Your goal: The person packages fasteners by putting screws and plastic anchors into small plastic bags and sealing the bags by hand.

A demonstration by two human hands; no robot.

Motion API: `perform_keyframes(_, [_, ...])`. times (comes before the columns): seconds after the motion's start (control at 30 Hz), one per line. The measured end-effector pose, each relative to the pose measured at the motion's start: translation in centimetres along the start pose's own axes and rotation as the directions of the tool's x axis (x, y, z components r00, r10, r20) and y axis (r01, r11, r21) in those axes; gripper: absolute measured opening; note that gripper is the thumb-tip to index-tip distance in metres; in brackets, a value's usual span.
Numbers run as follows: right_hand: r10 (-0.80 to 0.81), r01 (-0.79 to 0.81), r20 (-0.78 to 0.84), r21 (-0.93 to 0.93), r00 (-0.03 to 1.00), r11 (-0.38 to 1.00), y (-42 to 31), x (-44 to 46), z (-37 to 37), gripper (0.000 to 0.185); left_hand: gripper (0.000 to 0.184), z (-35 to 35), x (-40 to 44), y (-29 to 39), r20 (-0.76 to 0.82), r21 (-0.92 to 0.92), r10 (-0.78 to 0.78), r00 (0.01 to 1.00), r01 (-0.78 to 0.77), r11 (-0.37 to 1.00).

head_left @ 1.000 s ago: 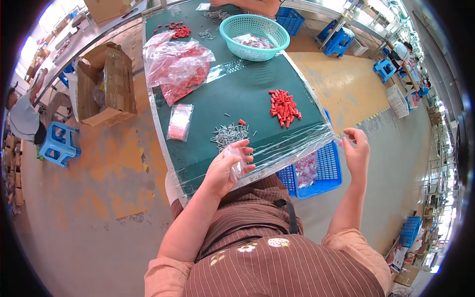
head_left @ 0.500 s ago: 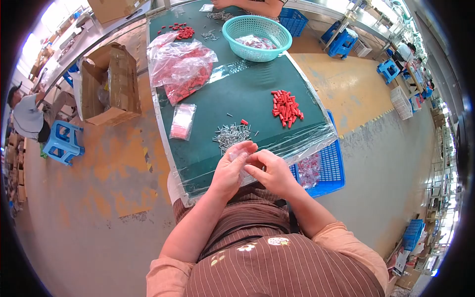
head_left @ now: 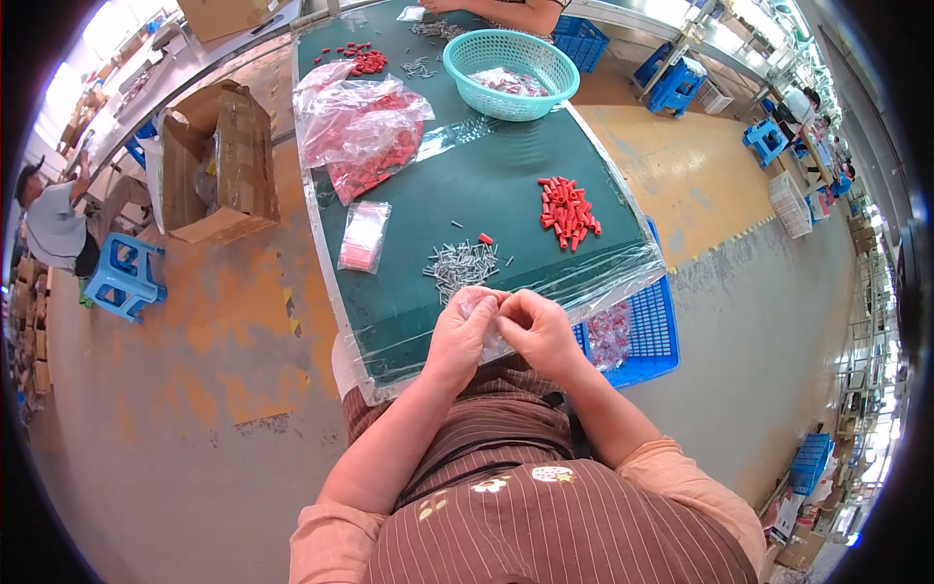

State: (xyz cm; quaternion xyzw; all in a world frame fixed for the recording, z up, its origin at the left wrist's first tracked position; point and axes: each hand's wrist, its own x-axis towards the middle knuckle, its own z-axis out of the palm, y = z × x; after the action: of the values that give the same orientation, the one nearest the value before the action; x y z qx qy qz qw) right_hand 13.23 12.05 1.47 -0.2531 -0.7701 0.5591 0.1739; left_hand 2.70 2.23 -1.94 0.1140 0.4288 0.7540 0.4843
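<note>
Close to the table's near edge, my left hand (head_left: 461, 336) is closed around a small clear plastic bag (head_left: 494, 343). My right hand (head_left: 541, 334) pinches at the bag's upper edge, its fingertips meeting those of the left. What the bag contains, if anything, is hidden by the fingers. Just beyond my hands lies a heap of small metal pins or screws (head_left: 461, 265), with one red plastic tube (head_left: 485, 238) beside it. A larger pile of red tubes (head_left: 569, 209) is farther right. To the left lies a stack of small clear bags (head_left: 365, 237).
A big plastic bag of red tubes (head_left: 365, 146) and a turquoise basket (head_left: 511, 102) stand farther up the green table (head_left: 477, 175). A blue crate (head_left: 657, 336) with filled bags sits below the right edge. Another person's arm (head_left: 511, 14) rests at the far end.
Both hands have drawn slightly closer together, and the right fingers have moved up against the left fingertips at the bag. The view has shifted slightly.
</note>
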Motion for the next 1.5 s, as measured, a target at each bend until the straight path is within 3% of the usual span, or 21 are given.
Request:
perform_keyframes(0.1, [0.016,-0.013,-0.026,0.139,1.0,0.99,1.3,0.7,-0.4,0.008,0.014,0.0,-0.5,0.6,-0.033,-0.051,-0.081,0.996,0.079,0.996])
perform_keyframes(0.2, [0.018,-0.015,-0.078,0.033,0.997,0.999,1.0,1.0,-1.1,0.007,0.014,0.1,-0.8,1.4,-0.073,-0.015,-0.126,0.989,0.125,0.992])
perform_keyframes(0.33, [0.049,-0.042,-0.066,0.111,0.997,0.993,1.5,1.1,-1.4,0.006,0.012,-0.1,-0.9,2.0,-0.074,-0.063,-0.166,0.983,0.161,0.985])
perform_keyframes(0.43, [0.118,-0.107,-0.011,0.352,0.993,0.93,1.1,1.2,-1.4,0.008,0.011,-0.5,-0.7,1.9,-0.124,0.025,-0.16,0.979,0.164,0.986])
perform_keyframes(0.53, [0.206,-0.204,0.044,0.45,0.977,0.869,-1.1,1.4,-1.3,0.011,0.011,-0.4,-0.7,2.3,-0.065,0.101,-0.155,0.986,0.161,0.982])
perform_keyframes(0.63, [0.183,-0.249,0.193,0.411,0.964,0.877,1.0,1.8,-1.9,0.011,0.012,-0.2,-0.7,2.1,-0.069,0.135,-0.145,0.987,0.153,0.979])
perform_keyframes(0.93, [0.205,-0.227,0.097,0.466,0.974,0.855,1.7,2.0,-2.1,0.011,0.013,-1.0,-1.2,2.8,-0.087,0.029,-0.257,0.962,0.261,0.965])
perform_keyframes(1.33, [0.223,-0.21,0.033,0.488,0.974,0.847,2.0,1.8,-1.8,0.009,0.016,-1.2,-0.9,2.3,-0.096,0.083,-0.264,0.96,0.272,0.959])
perform_keyframes(1.5, [0.21,-0.194,0.015,0.455,0.978,0.869,2.1,1.8,-1.6,0.007,0.013,-0.9,-0.9,2.7,-0.173,0.207,-0.187,0.967,0.221,0.953])
